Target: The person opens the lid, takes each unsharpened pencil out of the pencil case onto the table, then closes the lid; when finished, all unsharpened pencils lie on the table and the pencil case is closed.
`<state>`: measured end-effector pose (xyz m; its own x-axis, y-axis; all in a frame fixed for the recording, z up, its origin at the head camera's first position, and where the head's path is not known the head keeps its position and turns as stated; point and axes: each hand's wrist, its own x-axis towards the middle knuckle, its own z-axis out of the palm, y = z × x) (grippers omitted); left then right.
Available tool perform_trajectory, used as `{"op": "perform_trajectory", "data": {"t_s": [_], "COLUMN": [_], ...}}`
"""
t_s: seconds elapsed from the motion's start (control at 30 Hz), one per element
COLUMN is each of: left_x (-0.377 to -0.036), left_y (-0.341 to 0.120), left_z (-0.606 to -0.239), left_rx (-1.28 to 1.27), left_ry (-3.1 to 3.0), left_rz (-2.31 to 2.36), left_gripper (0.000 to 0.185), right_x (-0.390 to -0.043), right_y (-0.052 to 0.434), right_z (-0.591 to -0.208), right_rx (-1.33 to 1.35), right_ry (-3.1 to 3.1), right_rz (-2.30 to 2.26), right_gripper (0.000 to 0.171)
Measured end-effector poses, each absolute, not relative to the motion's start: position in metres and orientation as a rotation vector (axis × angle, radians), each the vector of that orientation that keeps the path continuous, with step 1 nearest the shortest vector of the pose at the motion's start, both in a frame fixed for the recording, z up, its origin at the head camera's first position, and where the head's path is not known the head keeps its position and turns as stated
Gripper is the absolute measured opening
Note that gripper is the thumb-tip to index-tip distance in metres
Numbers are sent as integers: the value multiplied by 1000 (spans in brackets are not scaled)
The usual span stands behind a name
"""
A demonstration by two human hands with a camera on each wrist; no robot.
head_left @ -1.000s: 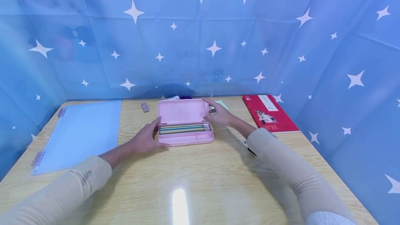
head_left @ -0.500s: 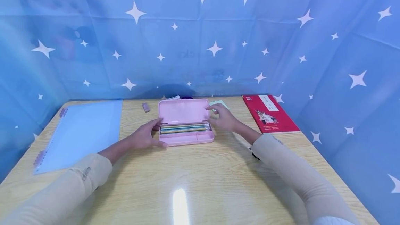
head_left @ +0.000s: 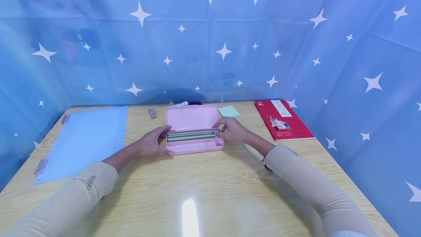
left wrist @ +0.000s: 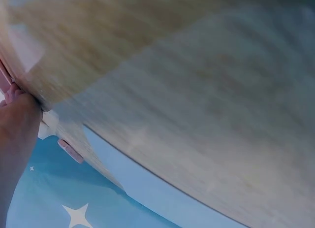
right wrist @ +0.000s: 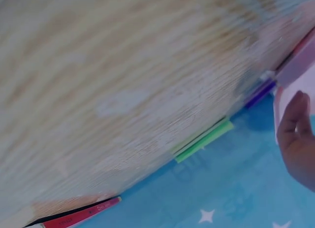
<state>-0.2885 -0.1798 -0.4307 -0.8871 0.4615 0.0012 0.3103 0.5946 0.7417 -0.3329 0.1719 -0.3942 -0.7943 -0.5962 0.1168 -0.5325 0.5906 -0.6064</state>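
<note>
pink pencil case (head_left: 187, 146) open on table (head_left: 217, 178), lid (head_left: 192, 117) raised; pencils (head_left: 191, 135) lying lengthwise inside, along rear

Bright, even light fills the head view, with a white glare (head_left: 189, 217) on the near table (head_left: 230, 185). Soft shadows fall inward from the left sleeve (head_left: 65, 200) and right sleeve (head_left: 306, 178). Small print on the red book (head_left: 289, 125) is illegible. Both wrist views are dimmer and hazy: table grain smears, and the right hand (right wrist: 299, 156) looks soft-edged.

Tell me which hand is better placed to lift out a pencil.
Right, most likely: the right hand is by the right ends of the pencils, while the left hand spans the left end of the pencil case.
</note>
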Motion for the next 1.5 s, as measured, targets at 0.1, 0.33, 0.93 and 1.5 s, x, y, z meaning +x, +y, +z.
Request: {"op": "perform_trajectory", "data": {"t_s": [0.1, 0.33, 0.93, 1.5], "left_x": [-288, -287, -288, -289], "left_y": [-180, -180, -180, -180], "left_z": [-431, -432, -432, -434], "left_rx": [630, 626, 651, 645], "left_ry": [2624, 2632, 2625, 2612], "left_rz": [1174, 1153, 1173, 1195], "left_gripper": [111, 111, 112, 110], "right_x": [-335, -335, -338, -343], "right_y": [171, 169, 169, 172], "right_z": [-395, -396, -394, -396], "right_rx": [-976, -939, -954, -1057], "right_ry": [2702, 2674, 2643, 2621], "right_rz": [-959, -880, -823, -752], "right_gripper": [25, 24, 18, 7]}}
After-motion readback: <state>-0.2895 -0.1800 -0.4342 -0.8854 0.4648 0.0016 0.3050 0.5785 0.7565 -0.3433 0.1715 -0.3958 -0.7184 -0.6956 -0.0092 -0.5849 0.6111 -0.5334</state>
